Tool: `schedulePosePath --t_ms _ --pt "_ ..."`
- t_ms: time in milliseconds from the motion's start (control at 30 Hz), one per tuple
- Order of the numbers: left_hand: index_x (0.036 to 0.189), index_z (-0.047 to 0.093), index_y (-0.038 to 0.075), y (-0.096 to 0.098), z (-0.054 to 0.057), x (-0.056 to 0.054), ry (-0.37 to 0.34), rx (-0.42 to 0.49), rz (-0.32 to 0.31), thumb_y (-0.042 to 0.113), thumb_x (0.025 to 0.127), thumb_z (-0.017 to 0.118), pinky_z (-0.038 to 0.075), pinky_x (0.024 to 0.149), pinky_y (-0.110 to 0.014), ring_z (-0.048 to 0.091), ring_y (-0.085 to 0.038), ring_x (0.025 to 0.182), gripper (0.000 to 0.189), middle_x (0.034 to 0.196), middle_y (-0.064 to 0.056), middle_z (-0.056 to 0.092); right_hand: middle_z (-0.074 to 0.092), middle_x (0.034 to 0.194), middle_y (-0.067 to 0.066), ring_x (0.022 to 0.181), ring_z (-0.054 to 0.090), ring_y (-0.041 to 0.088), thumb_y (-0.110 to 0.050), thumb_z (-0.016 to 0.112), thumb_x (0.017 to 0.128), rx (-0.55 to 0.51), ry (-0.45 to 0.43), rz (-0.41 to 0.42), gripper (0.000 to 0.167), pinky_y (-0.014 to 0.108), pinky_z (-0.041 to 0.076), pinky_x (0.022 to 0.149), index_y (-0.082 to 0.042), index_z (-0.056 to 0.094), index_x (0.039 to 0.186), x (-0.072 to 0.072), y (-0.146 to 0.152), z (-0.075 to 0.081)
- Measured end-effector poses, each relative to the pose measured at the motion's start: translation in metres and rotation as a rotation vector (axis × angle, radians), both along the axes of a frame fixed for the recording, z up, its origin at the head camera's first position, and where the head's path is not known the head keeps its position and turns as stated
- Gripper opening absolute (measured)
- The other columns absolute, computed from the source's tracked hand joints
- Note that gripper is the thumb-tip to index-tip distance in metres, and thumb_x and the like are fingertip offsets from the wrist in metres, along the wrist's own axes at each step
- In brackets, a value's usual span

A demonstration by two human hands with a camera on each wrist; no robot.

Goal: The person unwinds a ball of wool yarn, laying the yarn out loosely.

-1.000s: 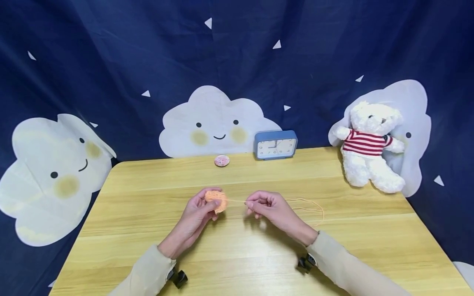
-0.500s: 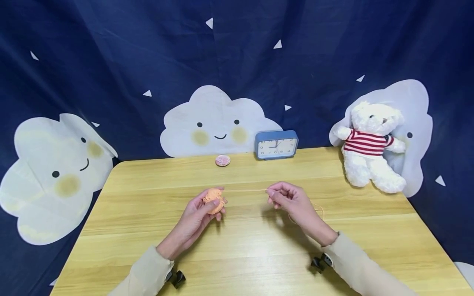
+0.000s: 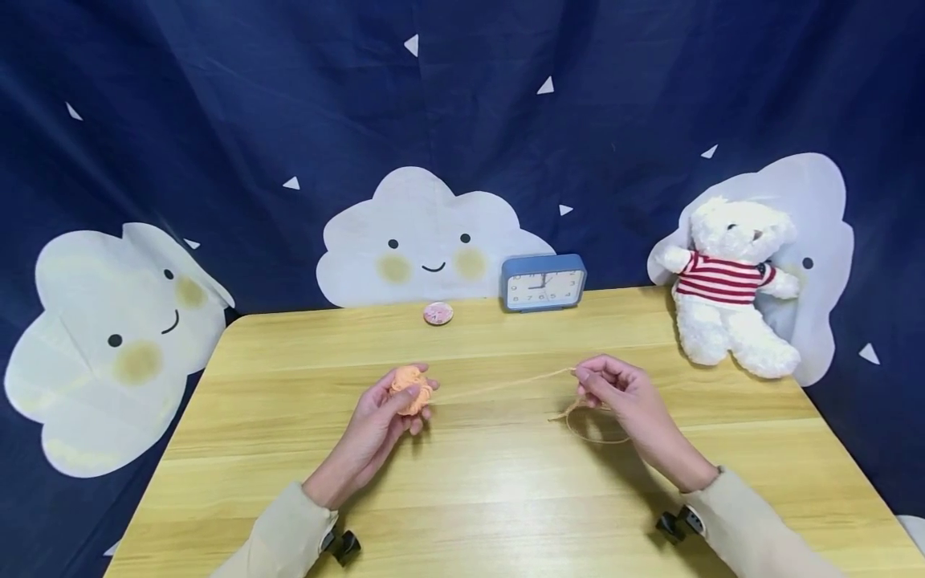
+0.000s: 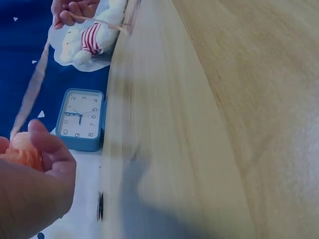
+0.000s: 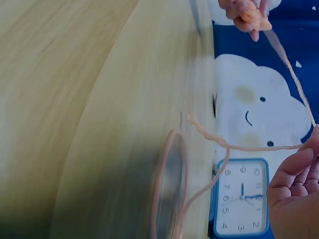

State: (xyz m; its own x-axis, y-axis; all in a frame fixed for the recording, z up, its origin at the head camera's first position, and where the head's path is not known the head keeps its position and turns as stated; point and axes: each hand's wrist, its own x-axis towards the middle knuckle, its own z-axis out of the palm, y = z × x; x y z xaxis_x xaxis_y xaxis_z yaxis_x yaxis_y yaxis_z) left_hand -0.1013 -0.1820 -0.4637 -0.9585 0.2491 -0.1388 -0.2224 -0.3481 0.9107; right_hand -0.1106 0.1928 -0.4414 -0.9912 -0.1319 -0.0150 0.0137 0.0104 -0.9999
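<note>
A small ball of orange yarn (image 3: 406,384) sits in my left hand (image 3: 376,421), gripped between thumb and fingers over the table's left middle. From it a strand of yarn (image 3: 506,384) runs across to my right hand (image 3: 636,405), whose thumb and forefinger pinch it. The right wrist view shows the loose end (image 5: 212,137) hanging from those fingers, with a loop of yarn (image 5: 158,184) below. In the left wrist view the ball (image 4: 22,152) is partly hidden behind the left hand (image 4: 45,174), and the strand looks blurred.
Along the back of the wooden table (image 3: 462,498) stand a blue clock (image 3: 544,282) and a small round pink tin-like disc (image 3: 438,313). A white teddy bear (image 3: 730,289) in a striped shirt sits at the right back. Behind hangs a dark blue curtain (image 3: 462,96) with clouds.
My right hand has moved to the right, away from the left, and the strand between them has grown longer. The yarn ball has turned a little in my left hand.
</note>
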Motion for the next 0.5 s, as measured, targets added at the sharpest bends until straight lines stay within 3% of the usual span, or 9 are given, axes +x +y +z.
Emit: schedulePosePath --t_ms 167,267,500 --pt "0.159 0.042 -0.005 -0.002 -0.001 0.000 -0.024 0.001 0.052 0.009 0.112 0.058 0.053 0.064 -0.023 0.064 -0.015 0.079 0.052 0.115 -0.012 0.067 0.073 0.090 0.006 0.076 0.065 0.014 -0.010 0.069 0.109 -0.028 0.024 -0.051 0.017 0.025 0.059 0.071 0.006 0.072 0.111 0.005 0.015 0.002" --pt "0.158 0.043 -0.006 -0.003 -0.001 0.000 -0.010 0.023 0.040 0.010 0.112 0.059 0.054 0.066 -0.023 0.064 -0.015 0.080 0.051 0.110 -0.011 0.065 0.073 0.089 0.005 0.075 0.066 0.014 -0.008 0.068 0.109 -0.046 0.046 -0.082 0.019 0.025 0.059 0.069 0.011 0.070 0.112 0.005 0.025 0.002" --pt "0.153 0.047 -0.005 -0.007 -0.001 0.001 0.010 -0.001 0.008 0.008 0.110 0.065 0.051 0.064 -0.021 0.064 -0.013 0.080 0.049 0.105 -0.008 0.068 0.075 0.088 0.003 0.075 0.065 0.012 -0.005 0.067 0.109 -0.087 0.050 -0.135 0.014 0.023 0.057 0.069 0.006 0.074 0.111 0.005 0.045 -0.005"
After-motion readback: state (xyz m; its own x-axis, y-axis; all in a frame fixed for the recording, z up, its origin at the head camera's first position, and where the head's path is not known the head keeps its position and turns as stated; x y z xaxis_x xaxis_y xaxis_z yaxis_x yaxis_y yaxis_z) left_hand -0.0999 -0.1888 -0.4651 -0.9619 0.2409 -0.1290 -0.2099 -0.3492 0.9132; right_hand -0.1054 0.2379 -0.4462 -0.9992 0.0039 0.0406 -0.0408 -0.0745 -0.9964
